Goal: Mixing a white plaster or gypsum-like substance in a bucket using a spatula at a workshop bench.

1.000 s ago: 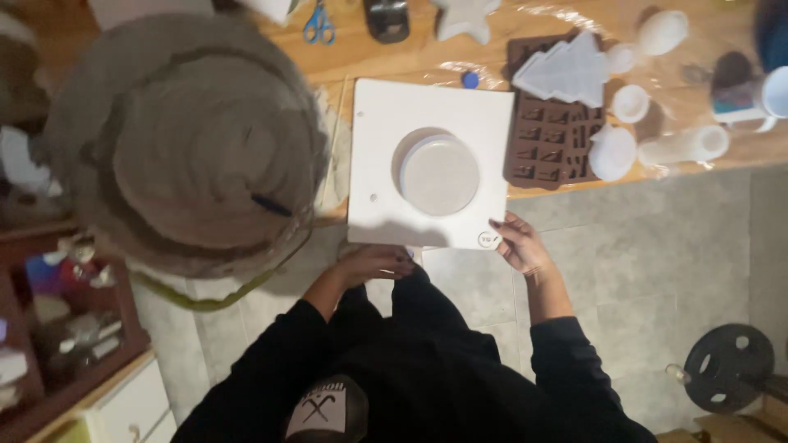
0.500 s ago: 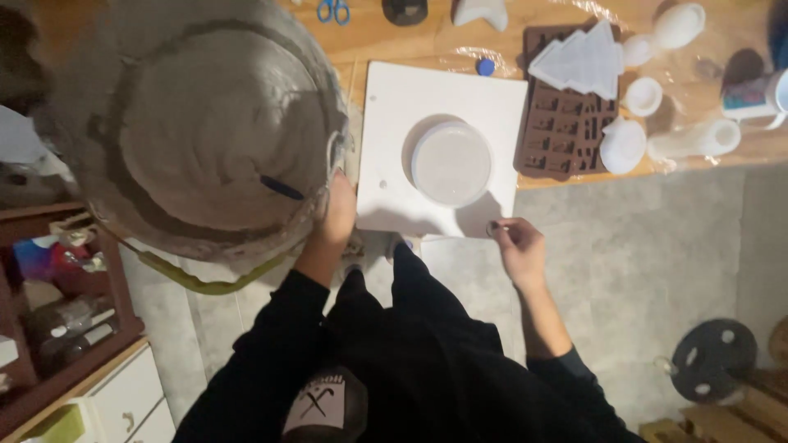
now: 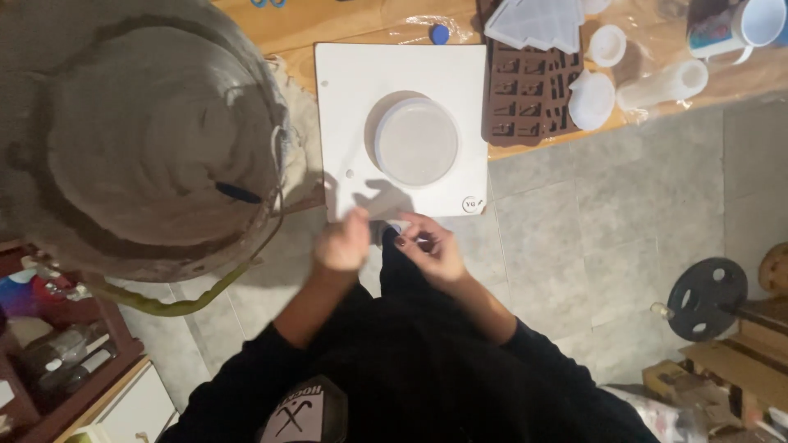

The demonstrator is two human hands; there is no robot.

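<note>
Centre frame: white square board w/ round translucent mould on it, at wooden table edge. Just below board's lower edge: left hand blurred, grip unclear; right hand fingers curled, apparently empty. Brown silicone mould upper right of board.

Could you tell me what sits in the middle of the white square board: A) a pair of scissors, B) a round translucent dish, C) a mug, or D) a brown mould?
B: a round dish sits centred on the board; the brown mould lies beside it.
</note>
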